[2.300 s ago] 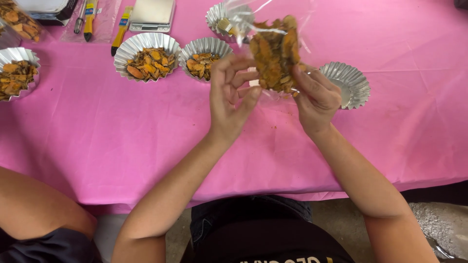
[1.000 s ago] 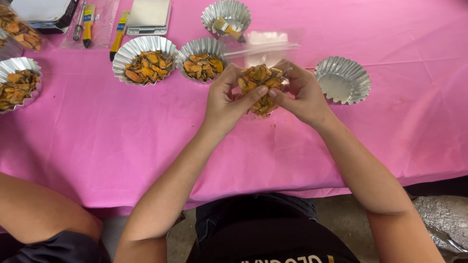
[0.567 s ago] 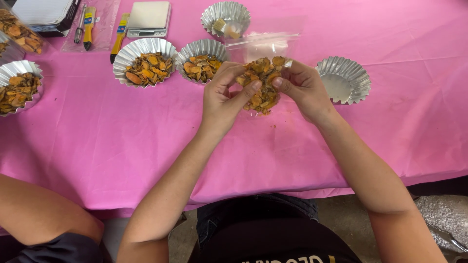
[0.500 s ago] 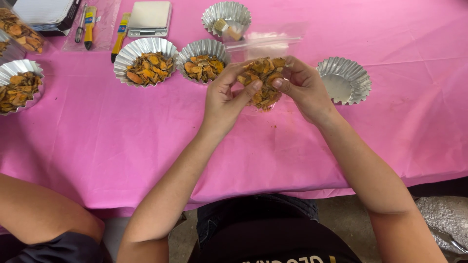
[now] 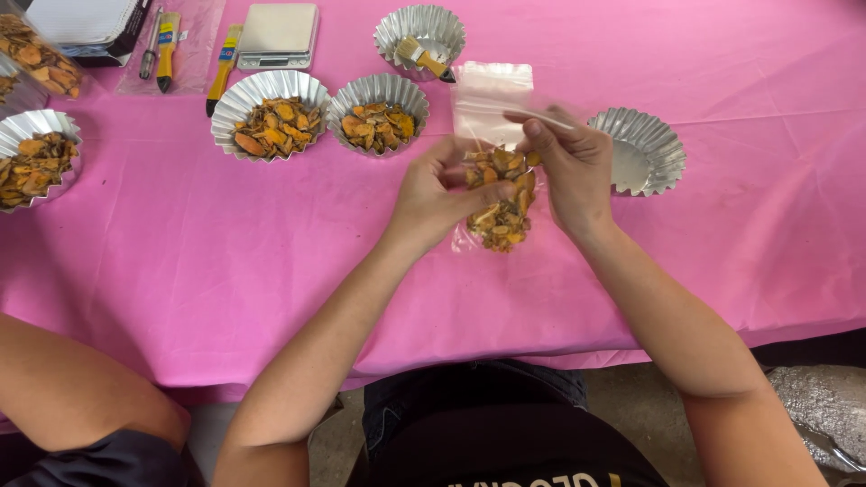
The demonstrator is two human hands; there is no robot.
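Bag [image 5: 492, 117] w/ orange chips pinched by left hand [image 5: 437, 194] & right hand [image 5: 568, 167], foil cup [image 5: 663, 135] beside.

Bag [image 5: 493, 144] middle behind fingers; leftmost foil dish [image 5: 36, 153] cropped.

Both bare arms reached forward and bent in toward each other. The left hand [image 5: 439, 188] was curled, with its fingers and thumb pinched together. The right hand [image 5: 566, 168] was just beside it, fingers bent, with one finger stretched out toward the left. Both hands had a tight grip. The wrists were a little apart, and the elbows stayed wide.
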